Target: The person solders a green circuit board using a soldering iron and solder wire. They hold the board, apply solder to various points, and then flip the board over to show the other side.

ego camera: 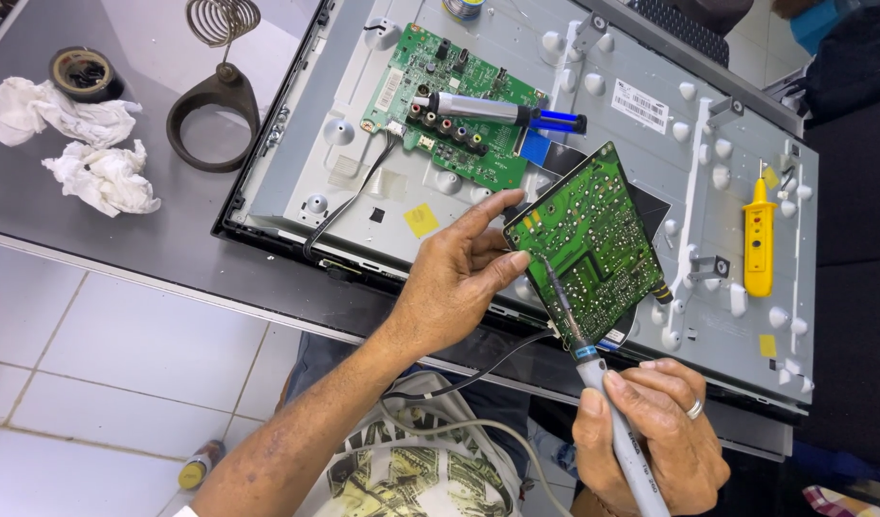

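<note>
Nearest the camera, the right hand is closed in a pen-like grip around a grey soldering iron, with a ring on one finger. Its long axis runs from lower right up to upper left, and its dark tip points up and left onto a green circuit board. That board is held tilted, solder side facing the camera, its long side running from upper left to lower right. The left hand pinches the board's left edge, thumb pressed near the tip of the iron and forefinger stretched along the upper edge. A cord trails from the iron toward the person's lap.

Under the board lies the opened back of a flat television, a grey metal panel studded with white bumps. A second green board is mounted on the panel, and a blue-handled tool lies across it. A yellow tester pen rests upright on the panel at the right.

The television sits on a dark grey table. On the table's left part stand a soldering iron stand with a coil, a roll of tape and two crumpled white tissues. Below the table edge the floor is of pale tiles.
</note>
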